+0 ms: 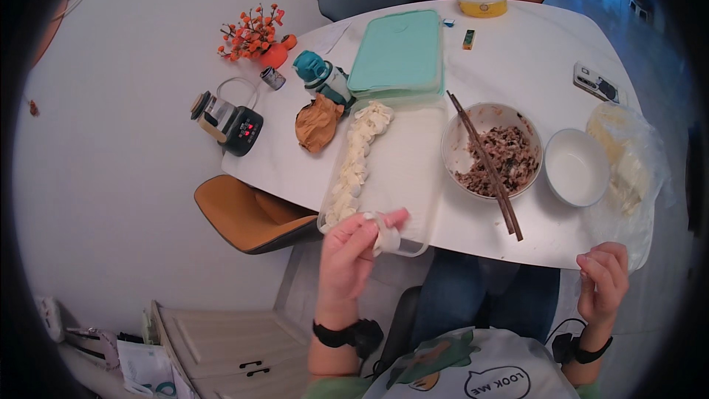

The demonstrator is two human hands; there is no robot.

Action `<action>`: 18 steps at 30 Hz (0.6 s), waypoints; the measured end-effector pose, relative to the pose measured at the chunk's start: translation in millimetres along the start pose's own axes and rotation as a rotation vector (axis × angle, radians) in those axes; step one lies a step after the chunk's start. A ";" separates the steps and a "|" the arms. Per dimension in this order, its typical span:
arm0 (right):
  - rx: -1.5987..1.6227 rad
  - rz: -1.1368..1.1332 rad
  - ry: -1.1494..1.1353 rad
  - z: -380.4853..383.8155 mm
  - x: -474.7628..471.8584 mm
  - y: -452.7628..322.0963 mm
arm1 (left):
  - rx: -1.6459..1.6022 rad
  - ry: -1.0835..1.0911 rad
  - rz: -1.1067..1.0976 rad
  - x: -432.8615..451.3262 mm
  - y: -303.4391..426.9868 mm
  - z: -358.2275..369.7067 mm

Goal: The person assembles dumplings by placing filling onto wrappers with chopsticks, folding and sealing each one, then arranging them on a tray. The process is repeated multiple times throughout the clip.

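My left hand [354, 249] holds a white wonton-like dumpling [386, 236] over the near end of a clear plastic container [407, 172]. A row of folded dumplings [354, 169] runs along that container's left side. My right hand [605, 280] is raised at the table's near right edge, fingers curled, with nothing visible in it. Between the hands stands a white bowl [453, 147] of minced filling [507, 155], with dark chopsticks [482, 155] lying across it. Beside it are a smaller white bowl [576, 167] and a plastic bag with pale dough wrappers [623, 160].
Behind the container lies a mint-green lid [397, 50]. A water bottle [324, 75], crumpled brown paper [318, 123], an electric kettle [227, 122] and a vase with orange berries [272, 55] stand left. A phone [597, 83] and a round yellow tub [481, 0] are farther off.
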State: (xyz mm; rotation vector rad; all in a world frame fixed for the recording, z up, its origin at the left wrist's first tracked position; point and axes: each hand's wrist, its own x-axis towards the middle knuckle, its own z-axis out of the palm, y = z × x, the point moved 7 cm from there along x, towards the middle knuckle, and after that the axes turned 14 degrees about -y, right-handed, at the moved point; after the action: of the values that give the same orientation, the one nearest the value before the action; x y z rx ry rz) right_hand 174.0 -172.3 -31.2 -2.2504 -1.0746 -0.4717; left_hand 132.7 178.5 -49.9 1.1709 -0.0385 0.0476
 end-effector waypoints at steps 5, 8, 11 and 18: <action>-0.072 0.091 0.001 -5.0 -28.2 25.1 | 1.049 0.306 0.002 47.3 34.4 -39.2; -0.115 0.133 0.019 -10.2 -44.1 33.6 | 1.420 0.246 0.108 87.1 39.6 -51.6; -0.138 0.165 0.048 -16.0 -56.5 37.4 | 1.354 0.228 -0.114 132.5 29.3 -92.7; -0.155 0.203 0.050 -22.0 -67.5 43.3 | 1.436 0.336 -0.335 163.3 -4.1 -144.5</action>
State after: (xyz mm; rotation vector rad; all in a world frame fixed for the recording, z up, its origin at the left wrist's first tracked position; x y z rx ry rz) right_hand 165.7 -247.1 -66.6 -2.4388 -0.7979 -0.5374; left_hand 296.7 312.9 -100.9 2.5667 0.5772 -0.0387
